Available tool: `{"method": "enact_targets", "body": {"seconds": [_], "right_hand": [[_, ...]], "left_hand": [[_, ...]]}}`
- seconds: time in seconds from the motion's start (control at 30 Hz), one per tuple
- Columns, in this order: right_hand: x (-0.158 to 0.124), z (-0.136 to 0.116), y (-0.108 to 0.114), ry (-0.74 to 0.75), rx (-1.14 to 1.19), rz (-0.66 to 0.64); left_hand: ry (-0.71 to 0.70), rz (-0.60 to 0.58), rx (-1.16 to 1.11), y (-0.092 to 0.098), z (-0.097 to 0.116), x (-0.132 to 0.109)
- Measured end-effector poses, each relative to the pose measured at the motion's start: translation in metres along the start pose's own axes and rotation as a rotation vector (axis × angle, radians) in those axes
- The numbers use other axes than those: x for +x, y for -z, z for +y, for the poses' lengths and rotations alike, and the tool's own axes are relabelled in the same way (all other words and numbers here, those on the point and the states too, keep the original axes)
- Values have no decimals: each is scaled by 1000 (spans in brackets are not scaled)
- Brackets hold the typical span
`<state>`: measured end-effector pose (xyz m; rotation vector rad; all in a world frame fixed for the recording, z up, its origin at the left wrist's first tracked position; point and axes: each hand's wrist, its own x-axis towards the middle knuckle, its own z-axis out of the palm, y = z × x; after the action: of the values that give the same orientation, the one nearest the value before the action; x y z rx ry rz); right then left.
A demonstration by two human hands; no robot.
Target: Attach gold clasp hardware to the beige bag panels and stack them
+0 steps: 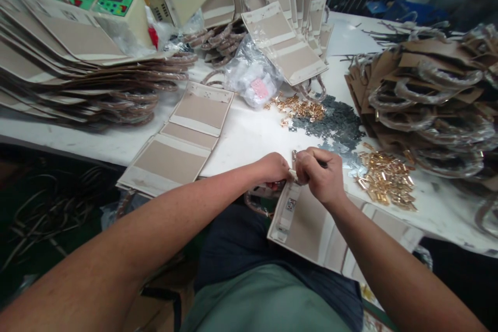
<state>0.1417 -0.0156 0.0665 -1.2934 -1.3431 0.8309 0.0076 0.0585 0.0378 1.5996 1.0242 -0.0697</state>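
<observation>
A beige bag panel [307,220] lies across the near table edge and my lap, with a small metal plate [290,204] set near its left end. My left hand [275,167] is closed at the panel's upper left corner, its fingertips partly hidden. Just right of it, my right hand [322,172] is closed round a small tool [322,164], of which a dark part shows; its kind is unclear. A little metal piece [294,156] sticks up between the two hands. Under my left wrist hangs a wrapped brown handle [254,203].
Gold metal fittings [389,179] and dark flat plates [338,122] lie in heaps beyond my right hand. Another opened panel [175,158] rests at left. Stacks of panels [78,62] and wrapped-handle bags [428,98] flank the white table [249,137]. A plastic bag [252,75] sits behind.
</observation>
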Motion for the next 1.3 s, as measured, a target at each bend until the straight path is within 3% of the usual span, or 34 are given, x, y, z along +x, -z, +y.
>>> {"method": "enact_targets", "body": {"seconds": [0.1,0.23,0.43,0.6,0.73,0.97,1.07,1.13,1.3], "right_hand": [[0,-2,5,32,226,69],[1,-14,2,148,439,137],[-3,-1,-4,75,223,47],[0,1,0,145,320,94],[2,1,-1,55,285,78],[-6,3,9,80,325,156],[-13,2,13,15,182,60],[-20,-1,19,33,-62,-36],[-42,16,51,123,-442,44]], "left_hand": [[-21,-3,-52,1,-3,-4],[-100,3,39,1,-10,0],[-133,39,93,-2,-12,1],[-158,60,117,-1,-13,2],[-135,45,75,-1,-12,3],[-75,27,48,-1,-16,8],[-76,32,33,-4,-19,3],[-105,45,42,-5,-21,-5],[-196,159,220,-4,-14,-34]]}}
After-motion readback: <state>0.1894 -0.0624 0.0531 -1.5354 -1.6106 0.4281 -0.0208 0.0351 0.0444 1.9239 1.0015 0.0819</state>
